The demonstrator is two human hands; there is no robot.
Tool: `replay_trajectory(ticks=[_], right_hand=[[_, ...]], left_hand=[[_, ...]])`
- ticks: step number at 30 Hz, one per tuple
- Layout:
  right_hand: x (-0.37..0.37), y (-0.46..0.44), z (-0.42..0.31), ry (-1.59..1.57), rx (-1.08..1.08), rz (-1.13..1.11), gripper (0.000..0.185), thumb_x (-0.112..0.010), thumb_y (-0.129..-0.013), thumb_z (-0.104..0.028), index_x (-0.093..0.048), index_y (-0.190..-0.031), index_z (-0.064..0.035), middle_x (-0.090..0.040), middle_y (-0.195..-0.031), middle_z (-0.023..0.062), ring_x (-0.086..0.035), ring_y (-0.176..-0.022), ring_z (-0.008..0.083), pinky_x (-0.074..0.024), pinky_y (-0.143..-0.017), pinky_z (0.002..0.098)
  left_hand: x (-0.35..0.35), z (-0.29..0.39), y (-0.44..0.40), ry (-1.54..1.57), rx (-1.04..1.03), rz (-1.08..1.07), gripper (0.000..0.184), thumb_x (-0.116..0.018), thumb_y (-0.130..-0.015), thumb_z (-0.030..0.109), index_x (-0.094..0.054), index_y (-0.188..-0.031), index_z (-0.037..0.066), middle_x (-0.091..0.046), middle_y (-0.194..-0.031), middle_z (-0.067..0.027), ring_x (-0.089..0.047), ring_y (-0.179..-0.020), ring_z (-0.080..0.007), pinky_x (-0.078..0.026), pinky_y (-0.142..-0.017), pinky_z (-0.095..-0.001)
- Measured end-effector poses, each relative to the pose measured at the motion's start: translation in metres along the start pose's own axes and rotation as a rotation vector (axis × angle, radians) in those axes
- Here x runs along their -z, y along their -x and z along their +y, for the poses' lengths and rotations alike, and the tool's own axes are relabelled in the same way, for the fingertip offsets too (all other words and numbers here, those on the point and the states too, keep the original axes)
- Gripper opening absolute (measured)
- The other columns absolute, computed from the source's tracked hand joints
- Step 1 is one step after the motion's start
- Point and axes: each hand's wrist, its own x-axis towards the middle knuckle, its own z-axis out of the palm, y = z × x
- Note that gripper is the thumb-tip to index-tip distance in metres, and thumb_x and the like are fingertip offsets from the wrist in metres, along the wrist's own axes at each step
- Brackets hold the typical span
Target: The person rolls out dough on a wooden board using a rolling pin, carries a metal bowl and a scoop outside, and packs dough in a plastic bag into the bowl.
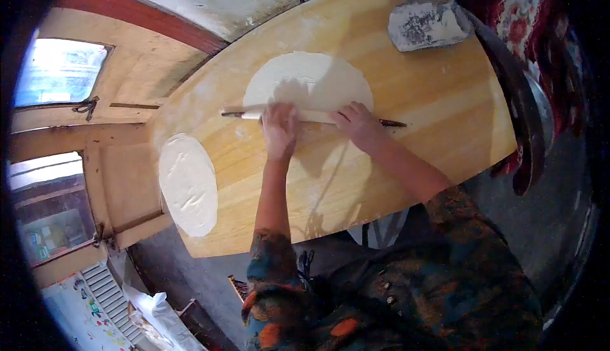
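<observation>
A wide round sheet of dough [308, 81] lies flat on the wooden table, its near edge along a rolling pin [393, 123]. The pin's dark ends stick out on both sides, and its middle section looks pale, with dough seemingly wrapped around it. My left hand [279, 127] is closed over the pin's left part, slightly blurred. Farther right, my right hand [360, 125] curls over the pin too. Off to the left, apart from both hands, rests a second, oval dough sheet [189, 184] with a few creases.
The rounded wooden table [445, 141] carries a flour-dusted bag or block [429, 25] at its far right. A wooden cabinet [130, 185] with glass panes borders the left side. Patterned red cloth [518, 14] hangs beyond a dark curved chair part [530, 131] on the right.
</observation>
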Motion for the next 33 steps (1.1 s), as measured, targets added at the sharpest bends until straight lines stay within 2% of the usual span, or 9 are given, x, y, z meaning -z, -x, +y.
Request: replay_trajectory(ticks=[1,5,8,14,18,21,26,28,33], right_hand=[[0.000,0.010,0.002,0.007,0.060,0.000,0.036,-0.056,-0.075,-0.019,-0.054,-0.108,-0.0041,-0.055,-0.098,0.0104,-0.051,-0.094,0.0270,-0.0415,-0.084,0.0376],[0.024,0.079,-0.014,-0.103,0.196,-0.165,0.034,-0.052,-0.075,-0.018,-0.057,-0.106,-0.0063,-0.056,-0.097,0.0095,-0.051,-0.093,0.0260,-0.0417,-0.086,0.0381],[0.058,0.133,-0.052,0.024,0.100,-0.331,0.041,-0.053,-0.076,-0.022,-0.054,-0.113,-0.0040,-0.053,-0.113,0.0129,-0.047,-0.105,0.0282,-0.0359,-0.094,0.0430],[0.067,0.113,-0.081,0.127,-0.233,-0.362,0.061,-0.058,-0.076,-0.033,-0.045,-0.123,0.0038,-0.037,-0.134,0.0198,-0.031,-0.126,0.0340,-0.0202,-0.106,0.0481],[0.058,0.127,-0.080,0.083,-0.218,-0.522,0.064,-0.057,-0.077,-0.033,-0.040,-0.126,0.0060,-0.035,-0.135,0.0210,-0.028,-0.128,0.0348,-0.0163,-0.107,0.0490],[0.020,0.063,-0.046,0.253,-0.218,-0.444,0.062,-0.050,-0.082,-0.039,-0.039,-0.130,-0.0018,-0.033,-0.138,0.0161,-0.027,-0.129,0.0332,-0.0154,-0.107,0.0487],[0.005,-0.035,0.006,0.288,-0.155,-0.201,0.061,-0.055,-0.077,-0.030,-0.039,-0.129,-0.0022,-0.033,-0.137,0.0181,-0.026,-0.129,0.0346,-0.0173,-0.107,0.0489],[0.035,0.001,-0.010,0.202,-0.106,-0.541,0.064,-0.057,-0.076,-0.032,-0.037,-0.130,-0.0033,-0.031,-0.138,0.0183,-0.025,-0.130,0.0342,-0.0167,-0.106,0.0506],[0.031,0.045,-0.006,0.095,-0.102,-0.719,0.069,-0.060,-0.073,-0.033,-0.037,-0.130,-0.0017,-0.031,-0.139,0.0185,-0.025,-0.130,0.0334,-0.0133,-0.105,0.0548]], left_hand=[[0.011,0.019,0.023,-0.132,-0.072,0.070,0.029,-0.061,-0.076,0.020,-0.059,-0.104,0.011,-0.054,-0.107,-0.0111,-0.048,-0.102,-0.0308,-0.034,-0.088,-0.0465],[0.026,0.054,0.117,-0.284,-0.117,-0.106,0.032,-0.058,-0.076,0.011,-0.059,-0.108,0.012,-0.055,-0.101,-0.0095,-0.050,-0.100,-0.0271,-0.035,-0.087,-0.0458],[0.024,0.079,0.175,-0.146,-0.130,-0.307,0.030,-0.056,-0.077,0.010,-0.059,-0.107,0.011,-0.055,-0.100,-0.0092,-0.051,-0.098,-0.0276,-0.036,-0.086,-0.0448],[0.039,0.090,0.189,-0.159,-0.039,-0.077,0.036,-0.054,-0.081,0.012,-0.053,-0.117,0.011,-0.052,-0.117,-0.0136,-0.046,-0.112,-0.0324,-0.033,-0.092,-0.0472],[0.033,0.071,0.232,-0.231,0.074,-0.325,0.059,-0.056,-0.082,0.025,-0.035,-0.134,0.006,-0.034,-0.137,-0.0172,-0.031,-0.128,-0.0343,-0.021,-0.104,-0.0494],[0.011,0.019,0.163,-0.409,0.089,-0.201,0.067,-0.054,-0.083,0.033,-0.029,-0.137,0.004,-0.029,-0.141,-0.0166,-0.025,-0.131,-0.0346,-0.016,-0.106,-0.0495],[0.030,-0.025,0.063,-0.515,0.079,-0.064,0.066,-0.052,-0.084,0.036,-0.028,-0.138,0.007,-0.026,-0.144,-0.0121,-0.024,-0.133,-0.0282,-0.015,-0.107,-0.0483],[0.043,0.002,0.096,-0.340,0.130,-0.197,0.067,-0.053,-0.083,0.031,-0.026,-0.139,0.007,-0.025,-0.144,-0.0138,-0.020,-0.134,-0.0294,-0.011,-0.108,-0.0493],[0.019,-0.021,0.128,-0.296,0.123,-0.334,0.069,-0.057,-0.077,0.030,-0.031,-0.137,0.007,-0.026,-0.144,-0.0158,-0.020,-0.134,-0.0335,-0.010,-0.106,-0.0539]])
